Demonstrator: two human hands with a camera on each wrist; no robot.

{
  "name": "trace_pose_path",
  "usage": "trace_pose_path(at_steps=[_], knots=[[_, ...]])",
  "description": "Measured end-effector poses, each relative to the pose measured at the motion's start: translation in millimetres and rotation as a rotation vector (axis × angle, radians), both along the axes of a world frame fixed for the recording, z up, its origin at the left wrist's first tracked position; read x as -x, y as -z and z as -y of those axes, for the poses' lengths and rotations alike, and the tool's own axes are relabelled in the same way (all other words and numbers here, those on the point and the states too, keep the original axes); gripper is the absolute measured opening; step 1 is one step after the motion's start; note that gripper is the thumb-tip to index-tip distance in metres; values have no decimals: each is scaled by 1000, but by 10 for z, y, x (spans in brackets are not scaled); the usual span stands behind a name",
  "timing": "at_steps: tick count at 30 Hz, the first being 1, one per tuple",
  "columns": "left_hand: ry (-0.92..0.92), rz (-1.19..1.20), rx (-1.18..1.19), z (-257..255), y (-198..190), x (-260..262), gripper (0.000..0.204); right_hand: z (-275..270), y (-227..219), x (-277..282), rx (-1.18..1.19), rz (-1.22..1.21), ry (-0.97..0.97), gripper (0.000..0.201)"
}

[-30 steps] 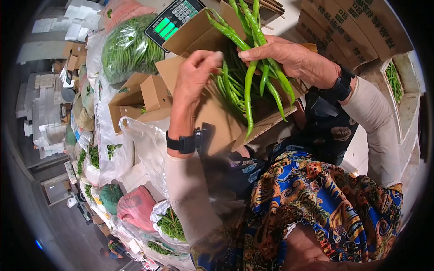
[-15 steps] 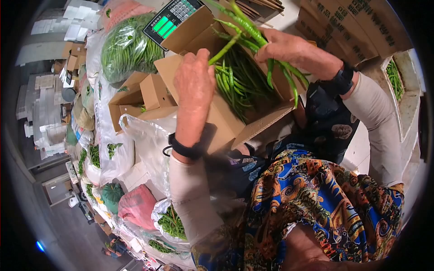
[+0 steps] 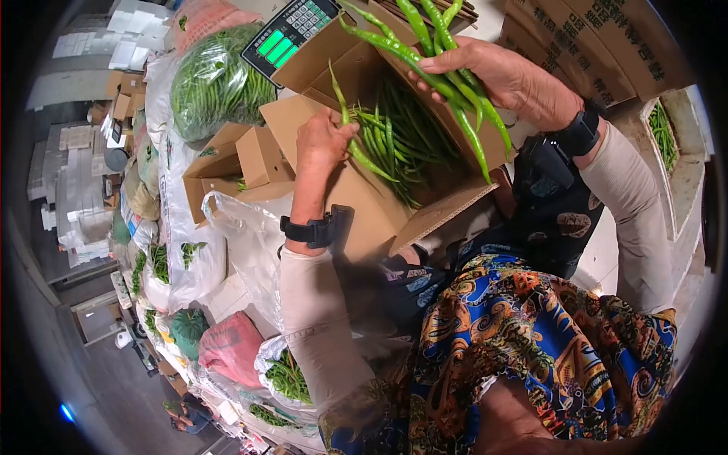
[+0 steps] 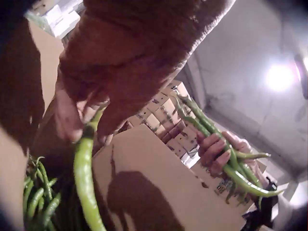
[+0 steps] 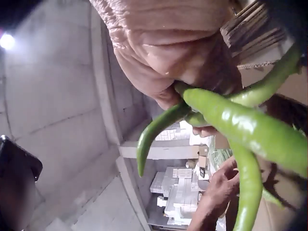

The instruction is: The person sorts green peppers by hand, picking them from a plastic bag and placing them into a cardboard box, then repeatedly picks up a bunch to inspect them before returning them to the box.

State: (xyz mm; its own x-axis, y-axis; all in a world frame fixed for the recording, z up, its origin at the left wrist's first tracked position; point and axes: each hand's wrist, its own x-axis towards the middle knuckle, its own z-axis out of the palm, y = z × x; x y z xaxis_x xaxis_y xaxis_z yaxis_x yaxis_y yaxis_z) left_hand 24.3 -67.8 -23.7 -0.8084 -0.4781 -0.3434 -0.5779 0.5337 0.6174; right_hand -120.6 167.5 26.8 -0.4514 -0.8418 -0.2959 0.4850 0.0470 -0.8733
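**Two hands sorting green chili peppers over a cardboard box**

The left hand (image 3: pixel 322 140) is pinching a single long pepper (image 3: pixel 356 144) near its stem end between thumb and curled fingers, and the pepper is lying over the left wall of the open cardboard box (image 3: pixel 371 205), which is holding a heap of loose peppers (image 3: pixel 409 144). The right hand (image 3: pixel 504 80) is gripping a bunch of peppers (image 3: pixel 447 83) above the box's far side, fingers curled round their middles, tips hanging downward. A weighing scale (image 3: pixel 288 34) is sitting just behind the box, and a plastic bag of peppers (image 3: pixel 216 80) is lying to its left.
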Motion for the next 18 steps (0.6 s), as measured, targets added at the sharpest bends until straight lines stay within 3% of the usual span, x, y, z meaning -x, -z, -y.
trace_pose_path(at_steps=[2, 3, 4, 6, 11, 15, 18], knots=[[165, -188, 489, 36, 112, -41, 33, 28, 77, -28, 72, 20, -20, 30], [28, -162, 90, 13, 64, 18, 40, 30, 89, -44, 71, 41, -27, 29], [33, -163, 93, -109, -100, 55, 40, 35, 83, -89, 55, 32, -4, 29], [-118, -404, -553, -409, -382, 90, 43, 56, 85, -148, 49, 36, -27, 29], [-107, -517, -747, -691, -380, 164, 26, 103, 77, -316, 48, -32, -16, 32], [-124, -536, -800, -638, -358, 158, 22, 124, 97, -266, -68, 55, 22, 30], [-185, -591, -786, -560, -488, 95, 15, 136, 165, -98, -34, -26, 172, 25]])
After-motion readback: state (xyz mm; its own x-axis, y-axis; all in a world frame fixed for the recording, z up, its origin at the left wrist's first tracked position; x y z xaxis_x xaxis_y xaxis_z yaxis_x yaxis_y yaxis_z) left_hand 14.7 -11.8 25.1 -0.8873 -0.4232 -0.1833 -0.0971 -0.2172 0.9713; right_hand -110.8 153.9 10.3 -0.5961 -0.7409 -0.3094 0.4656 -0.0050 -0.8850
